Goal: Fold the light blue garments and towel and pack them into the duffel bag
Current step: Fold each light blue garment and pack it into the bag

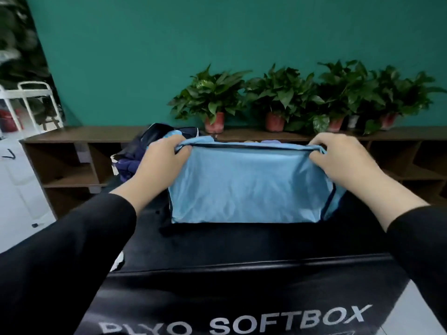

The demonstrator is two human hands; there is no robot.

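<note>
1. Head view: your left hand (161, 157) and right hand (338, 157) each pinch a far corner of the light blue garment (249, 187), both grips pressed closed on its dark-piped top edge.
2. The garment hangs from that edge, lower hem touching the black plyo box (242, 243) that serves as worktop.
3. Its long axis runs left to right, between your hands; neither hand is nearer.
4. The dark duffel bag (145, 146) seems to lie far left, nearer your left hand.

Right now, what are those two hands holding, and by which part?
A light blue fabric garment, pinched at its top corners: left hand, right hand.
</note>
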